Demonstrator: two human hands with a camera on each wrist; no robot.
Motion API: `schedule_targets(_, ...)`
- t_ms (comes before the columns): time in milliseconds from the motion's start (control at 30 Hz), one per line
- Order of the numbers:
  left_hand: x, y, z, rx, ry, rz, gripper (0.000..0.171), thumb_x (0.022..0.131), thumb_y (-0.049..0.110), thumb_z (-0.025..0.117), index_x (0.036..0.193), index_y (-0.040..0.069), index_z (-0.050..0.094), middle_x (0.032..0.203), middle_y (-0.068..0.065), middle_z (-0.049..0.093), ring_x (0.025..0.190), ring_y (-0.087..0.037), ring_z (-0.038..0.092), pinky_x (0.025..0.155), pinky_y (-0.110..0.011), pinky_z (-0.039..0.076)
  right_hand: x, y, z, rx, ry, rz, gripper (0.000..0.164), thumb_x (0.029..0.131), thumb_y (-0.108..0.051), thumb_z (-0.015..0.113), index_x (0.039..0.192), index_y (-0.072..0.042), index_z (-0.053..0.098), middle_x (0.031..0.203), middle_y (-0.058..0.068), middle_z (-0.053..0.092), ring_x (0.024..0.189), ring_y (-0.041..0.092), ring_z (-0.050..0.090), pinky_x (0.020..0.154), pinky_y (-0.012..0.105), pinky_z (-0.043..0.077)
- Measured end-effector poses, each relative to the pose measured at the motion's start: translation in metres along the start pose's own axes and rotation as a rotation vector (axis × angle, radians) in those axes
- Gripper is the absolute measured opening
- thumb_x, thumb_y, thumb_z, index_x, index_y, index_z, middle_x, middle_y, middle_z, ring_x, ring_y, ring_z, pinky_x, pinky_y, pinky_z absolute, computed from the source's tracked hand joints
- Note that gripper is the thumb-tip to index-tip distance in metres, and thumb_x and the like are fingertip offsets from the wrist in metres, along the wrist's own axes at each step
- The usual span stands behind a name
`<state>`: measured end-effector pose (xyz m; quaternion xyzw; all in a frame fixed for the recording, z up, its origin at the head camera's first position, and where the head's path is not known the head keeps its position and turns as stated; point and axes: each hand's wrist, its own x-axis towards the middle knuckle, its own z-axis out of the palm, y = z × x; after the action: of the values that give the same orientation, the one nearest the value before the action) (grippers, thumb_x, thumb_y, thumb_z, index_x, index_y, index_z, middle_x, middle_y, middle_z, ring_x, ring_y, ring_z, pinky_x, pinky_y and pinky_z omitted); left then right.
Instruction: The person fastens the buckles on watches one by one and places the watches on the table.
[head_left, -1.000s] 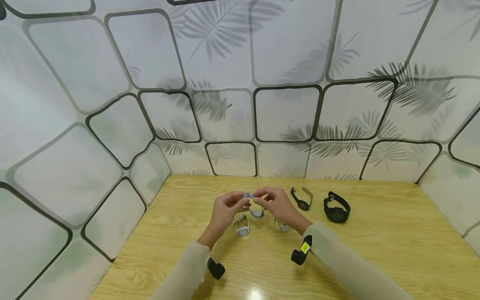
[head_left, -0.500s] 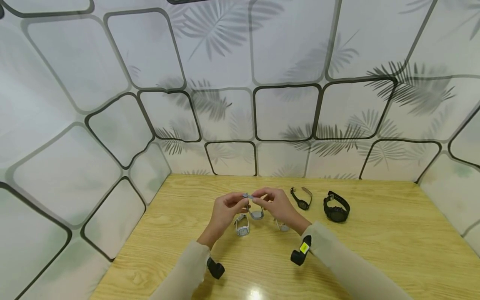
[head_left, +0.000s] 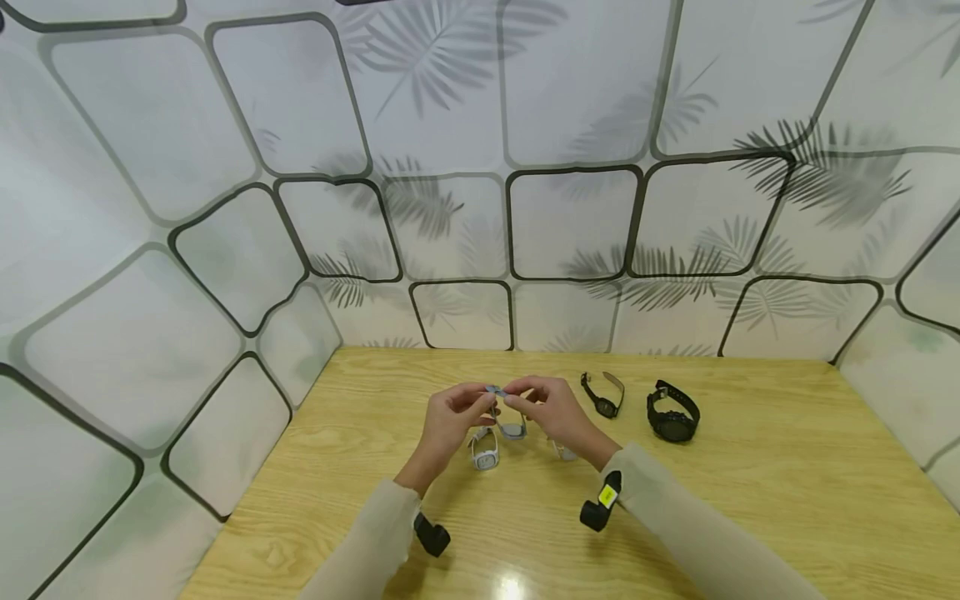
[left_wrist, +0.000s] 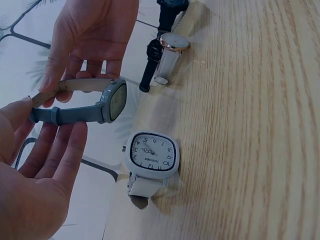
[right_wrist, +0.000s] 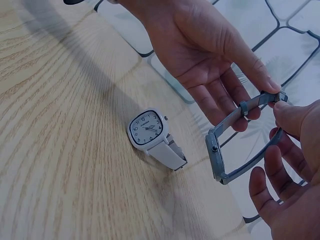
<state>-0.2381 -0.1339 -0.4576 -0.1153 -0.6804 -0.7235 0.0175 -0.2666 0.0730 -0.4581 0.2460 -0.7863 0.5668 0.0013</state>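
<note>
Both hands hold a blue-grey wristwatch [head_left: 513, 431] up over the table, its squarish case hanging low and its strap looped upward. My left hand [head_left: 453, 417] pinches the strap at its top from the left side. From the other side, my right hand [head_left: 551, 408] pinches the strap ends between thumb and fingers. In the right wrist view the buckle [right_wrist: 280, 96] sits between the two hands' fingertips. The strap's keeper loop [left_wrist: 55, 116] shows in the left wrist view. Below the hands, a white square-faced watch [right_wrist: 145, 129] lies on the table.
A white-strapped watch with a rose-gold case [left_wrist: 174, 42] lies by my right forearm, partly hidden in the head view. Farther right lie a slim black watch [head_left: 606, 408] and a bulky black watch [head_left: 673, 427]. Patterned cloth walls [head_left: 457, 317] border the wooden table [head_left: 360, 467].
Hands and blue-grey watch stay nearly in place; the fingers shift only slightly at the strap ends. The other watches have not moved.
</note>
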Motion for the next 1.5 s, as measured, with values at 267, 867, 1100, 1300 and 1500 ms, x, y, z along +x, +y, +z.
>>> schedule_targets(267, 0.001, 0.003, 0.0, -0.008, -0.013, -0.038, 0.021, 0.098, 0.01, 0.071, 0.114, -0.003, 0.073, 0.113, -0.033, 0.068, 0.094, -0.032, 0.074, 0.085, -0.053, 0.06, 0.001, -0.001, -0.001, 0.006, -0.027, 0.019, 0.021, 0.099, -0.03, 0.072, 0.114, -0.016, 0.077, 0.111, 0.002, 0.074, 0.085, 0.035, 0.068, 0.07, 0.054, 0.057)
schedule_targets(867, 0.002, 0.008, -0.012, -0.048, -0.007, -0.03, 0.024, 0.097, 0.01, 0.073, 0.117, -0.005, 0.072, 0.111, -0.033, 0.068, 0.092, -0.026, 0.074, 0.082, -0.045, 0.062, -0.005, 0.008, -0.007, 0.031, -0.122, 0.043, 0.031, 0.101, -0.024, 0.07, 0.121, -0.002, 0.071, 0.112, 0.007, 0.072, 0.093, 0.037, 0.068, 0.075, 0.054, 0.058)
schedule_targets(1100, 0.002, 0.005, -0.009, -0.024, -0.041, -0.065, 0.025, 0.097, 0.011, 0.073, 0.114, -0.007, 0.071, 0.109, -0.03, 0.07, 0.093, -0.027, 0.073, 0.082, -0.049, 0.062, -0.007, 0.002, -0.004, 0.03, -0.127, 0.017, 0.025, 0.102, -0.013, 0.067, 0.122, 0.001, 0.071, 0.117, 0.021, 0.07, 0.095, 0.038, 0.068, 0.076, 0.061, 0.056)
schedule_targets(1300, 0.001, 0.003, -0.005, 0.018, -0.055, -0.087, 0.025, 0.097, 0.015, 0.074, 0.113, -0.005, 0.072, 0.107, -0.023, 0.073, 0.095, -0.029, 0.072, 0.084, -0.054, 0.06, -0.008, -0.013, -0.003, 0.023, -0.124, 0.01, 0.021, 0.101, -0.009, 0.066, 0.119, 0.001, 0.073, 0.113, 0.018, 0.072, 0.095, 0.043, 0.066, 0.075, 0.055, 0.058)
schedule_targets(1500, 0.001, 0.002, -0.004, 0.014, -0.045, -0.082, 0.026, 0.098, 0.016, 0.074, 0.113, -0.005, 0.072, 0.107, -0.02, 0.073, 0.095, -0.027, 0.072, 0.085, -0.057, 0.059, -0.004, 0.005, -0.001, 0.013, -0.105, -0.003, 0.022, 0.101, -0.017, 0.069, 0.119, -0.006, 0.074, 0.113, 0.012, 0.073, 0.092, 0.035, 0.068, 0.072, 0.048, 0.058)
